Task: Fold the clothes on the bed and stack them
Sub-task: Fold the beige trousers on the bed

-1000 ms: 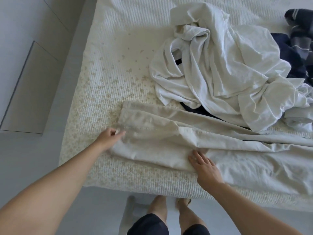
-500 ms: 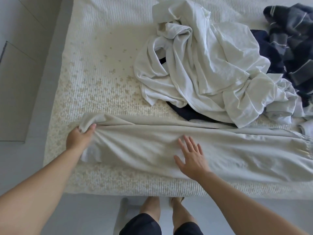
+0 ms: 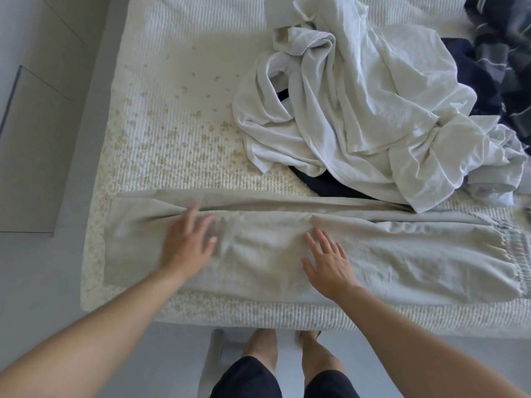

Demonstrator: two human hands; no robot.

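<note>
Beige trousers (image 3: 287, 248) lie flat along the near edge of the bed (image 3: 172, 116), folded lengthwise so one leg rests on the other. Half a second ago the left hand (image 3: 186, 245) pinched the cuff end and pulled it taut; it has since let go and now rests flat on the fabric with fingers spread, slightly blurred by motion. The right hand (image 3: 327, 262) is likewise flat and spread near the middle of the garment, grasping nothing. This change indicates that straightening is complete and smoothing is in progress; the crosswise folds are judged to be the next stage.

Orientation: the long axis runs left to right, parallel to the bed edge. The cuff end points left; the gathered elastic waistband (image 3: 514, 248) points right, near the frame edge.

Unfolded items remain beyond the trousers: a crumpled white garment (image 3: 373, 110), touching their far edge at the right, and dark navy clothing (image 3: 502, 67) at the upper right. No stack is visible yet.
</note>
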